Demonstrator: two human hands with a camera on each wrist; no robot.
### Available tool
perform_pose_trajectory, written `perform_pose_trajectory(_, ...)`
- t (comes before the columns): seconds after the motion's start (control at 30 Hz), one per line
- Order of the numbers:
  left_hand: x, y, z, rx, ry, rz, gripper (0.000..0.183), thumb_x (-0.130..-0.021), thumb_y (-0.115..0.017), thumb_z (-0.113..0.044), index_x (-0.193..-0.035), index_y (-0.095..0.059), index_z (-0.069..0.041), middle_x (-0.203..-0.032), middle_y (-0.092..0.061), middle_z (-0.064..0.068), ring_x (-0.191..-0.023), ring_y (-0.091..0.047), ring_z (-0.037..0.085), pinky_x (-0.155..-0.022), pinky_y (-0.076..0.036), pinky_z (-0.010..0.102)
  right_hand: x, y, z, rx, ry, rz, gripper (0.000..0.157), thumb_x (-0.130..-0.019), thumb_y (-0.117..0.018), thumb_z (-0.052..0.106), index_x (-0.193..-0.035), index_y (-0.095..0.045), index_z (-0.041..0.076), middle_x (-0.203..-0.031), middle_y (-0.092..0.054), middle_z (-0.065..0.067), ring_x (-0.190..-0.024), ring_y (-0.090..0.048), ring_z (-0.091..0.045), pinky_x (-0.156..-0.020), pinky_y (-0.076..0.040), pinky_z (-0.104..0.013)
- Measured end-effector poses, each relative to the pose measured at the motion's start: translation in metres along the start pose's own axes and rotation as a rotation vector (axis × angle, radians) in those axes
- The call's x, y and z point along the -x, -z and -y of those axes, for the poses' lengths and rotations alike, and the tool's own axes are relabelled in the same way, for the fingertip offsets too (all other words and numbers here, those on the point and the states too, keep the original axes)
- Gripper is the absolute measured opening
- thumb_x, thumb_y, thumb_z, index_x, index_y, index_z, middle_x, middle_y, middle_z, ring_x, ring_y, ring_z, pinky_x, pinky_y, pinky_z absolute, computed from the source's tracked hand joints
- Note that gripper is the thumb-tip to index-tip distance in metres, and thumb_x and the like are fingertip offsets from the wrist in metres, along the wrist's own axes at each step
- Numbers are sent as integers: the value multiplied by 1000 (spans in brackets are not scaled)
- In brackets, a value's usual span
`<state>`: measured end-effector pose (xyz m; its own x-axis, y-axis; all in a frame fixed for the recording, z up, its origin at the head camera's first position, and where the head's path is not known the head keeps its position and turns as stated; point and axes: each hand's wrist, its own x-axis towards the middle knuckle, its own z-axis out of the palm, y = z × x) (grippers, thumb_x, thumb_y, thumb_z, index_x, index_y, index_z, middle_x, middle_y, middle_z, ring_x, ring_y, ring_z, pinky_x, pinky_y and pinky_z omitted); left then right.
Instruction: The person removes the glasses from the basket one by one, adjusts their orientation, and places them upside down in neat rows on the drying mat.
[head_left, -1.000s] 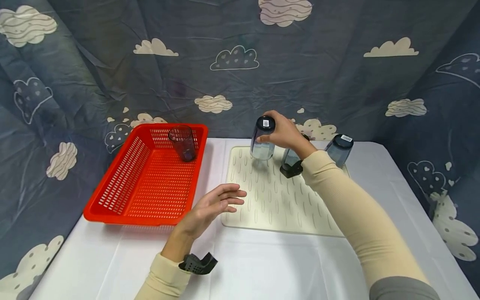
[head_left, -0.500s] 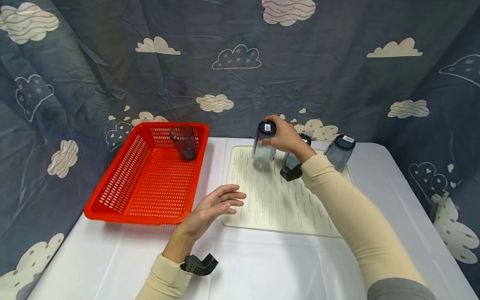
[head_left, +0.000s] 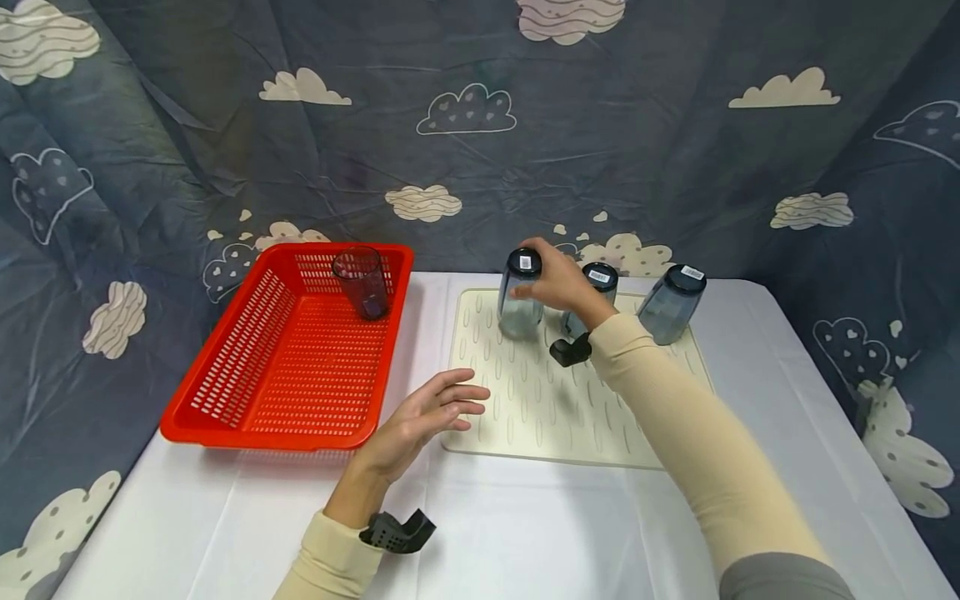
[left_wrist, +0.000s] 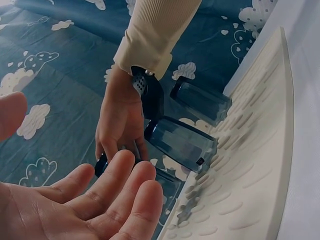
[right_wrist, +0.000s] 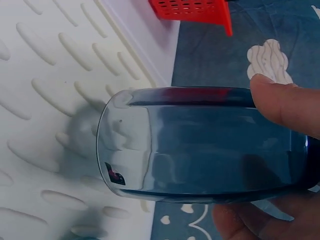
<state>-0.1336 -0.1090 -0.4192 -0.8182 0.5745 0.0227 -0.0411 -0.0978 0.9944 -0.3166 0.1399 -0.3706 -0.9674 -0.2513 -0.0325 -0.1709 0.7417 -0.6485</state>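
My right hand grips a bluish drinking glass near its dark base, thumb on one side and fingers on the other. The glass is upside down, its rim right at the cream ridged drying mat, towards the back left corner. In the right wrist view a small dark sticker shows near the rim of this glass. My left hand hovers by the mat's left edge, palm turned inward and fingers relaxed, holding nothing. Two more upturned glasses stand on the mat: one partly behind my right wrist, another farther right.
A red perforated plastic basket stands to the left on the white-covered table. One upright dark glass sits in its back right corner. A dark cloud-print cloth hangs behind and at both sides.
My right hand has lowered the upside-down glass towards the mat, so it sits lower in view. My left hand has stayed nearly still.
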Motion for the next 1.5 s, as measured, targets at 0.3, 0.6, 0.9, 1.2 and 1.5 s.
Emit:
perform_pose_trajectory(0.3, -4, -1, 5, 4, 34, -54, 51, -101, -44, -16, -149, -33, 0, -149, -42, 29, -124, -53, 21, -102, -45, 37, -7, -15, -5, -12, -8, -33, 84, -80, -83, 27, -149, -37, 17, -143, -53, -14, -129, -53, -36, -108, -41, -53)
perform_pose_trajectory(0.6, -7, -2, 8, 2, 59, -111, 50, -101, -45, -17, -148, -38, 0, -147, -47, 26, -120, -56, 16, -101, -46, 36, -9, -15, -5, 0, -3, -40, 84, -80, -83, 28, -149, -37, 18, -142, -55, -13, -127, -54, -35, -107, -43, -52)
perform_pose_trajectory(0.9, -10, -5, 10, 11, 75, -98, 52, -101, -45, -17, -149, -35, 3, -149, -43, 31, -122, -55, 23, -99, -46, 34, -11, -17, -7, 13, -4, -43, 85, -81, -83, 29, -150, -36, 17, -142, -54, -13, -126, -54, -35, -105, -43, -52)
perform_pose_trajectory(1.2, -9, -5, 11, 4, 81, -95, 51, -101, -46, -19, -148, -38, 0, -148, -43, 31, -122, -56, 20, -99, -46, 34, -16, -25, -5, 49, -4, -47, 83, -80, -82, 31, -148, -38, 16, -140, -57, -13, -127, -55, -34, -108, -42, -51)
perform_pose_trajectory(1.5, -9, -5, 12, -1, 73, -84, 50, -101, -46, -18, -147, -39, -1, -147, -44, 30, -118, -58, 13, -100, -46, 34, -17, -34, -5, 55, -17, -36, 84, -83, -80, 32, -150, -33, 16, -142, -54, -14, -131, -52, -35, -108, -43, -51)
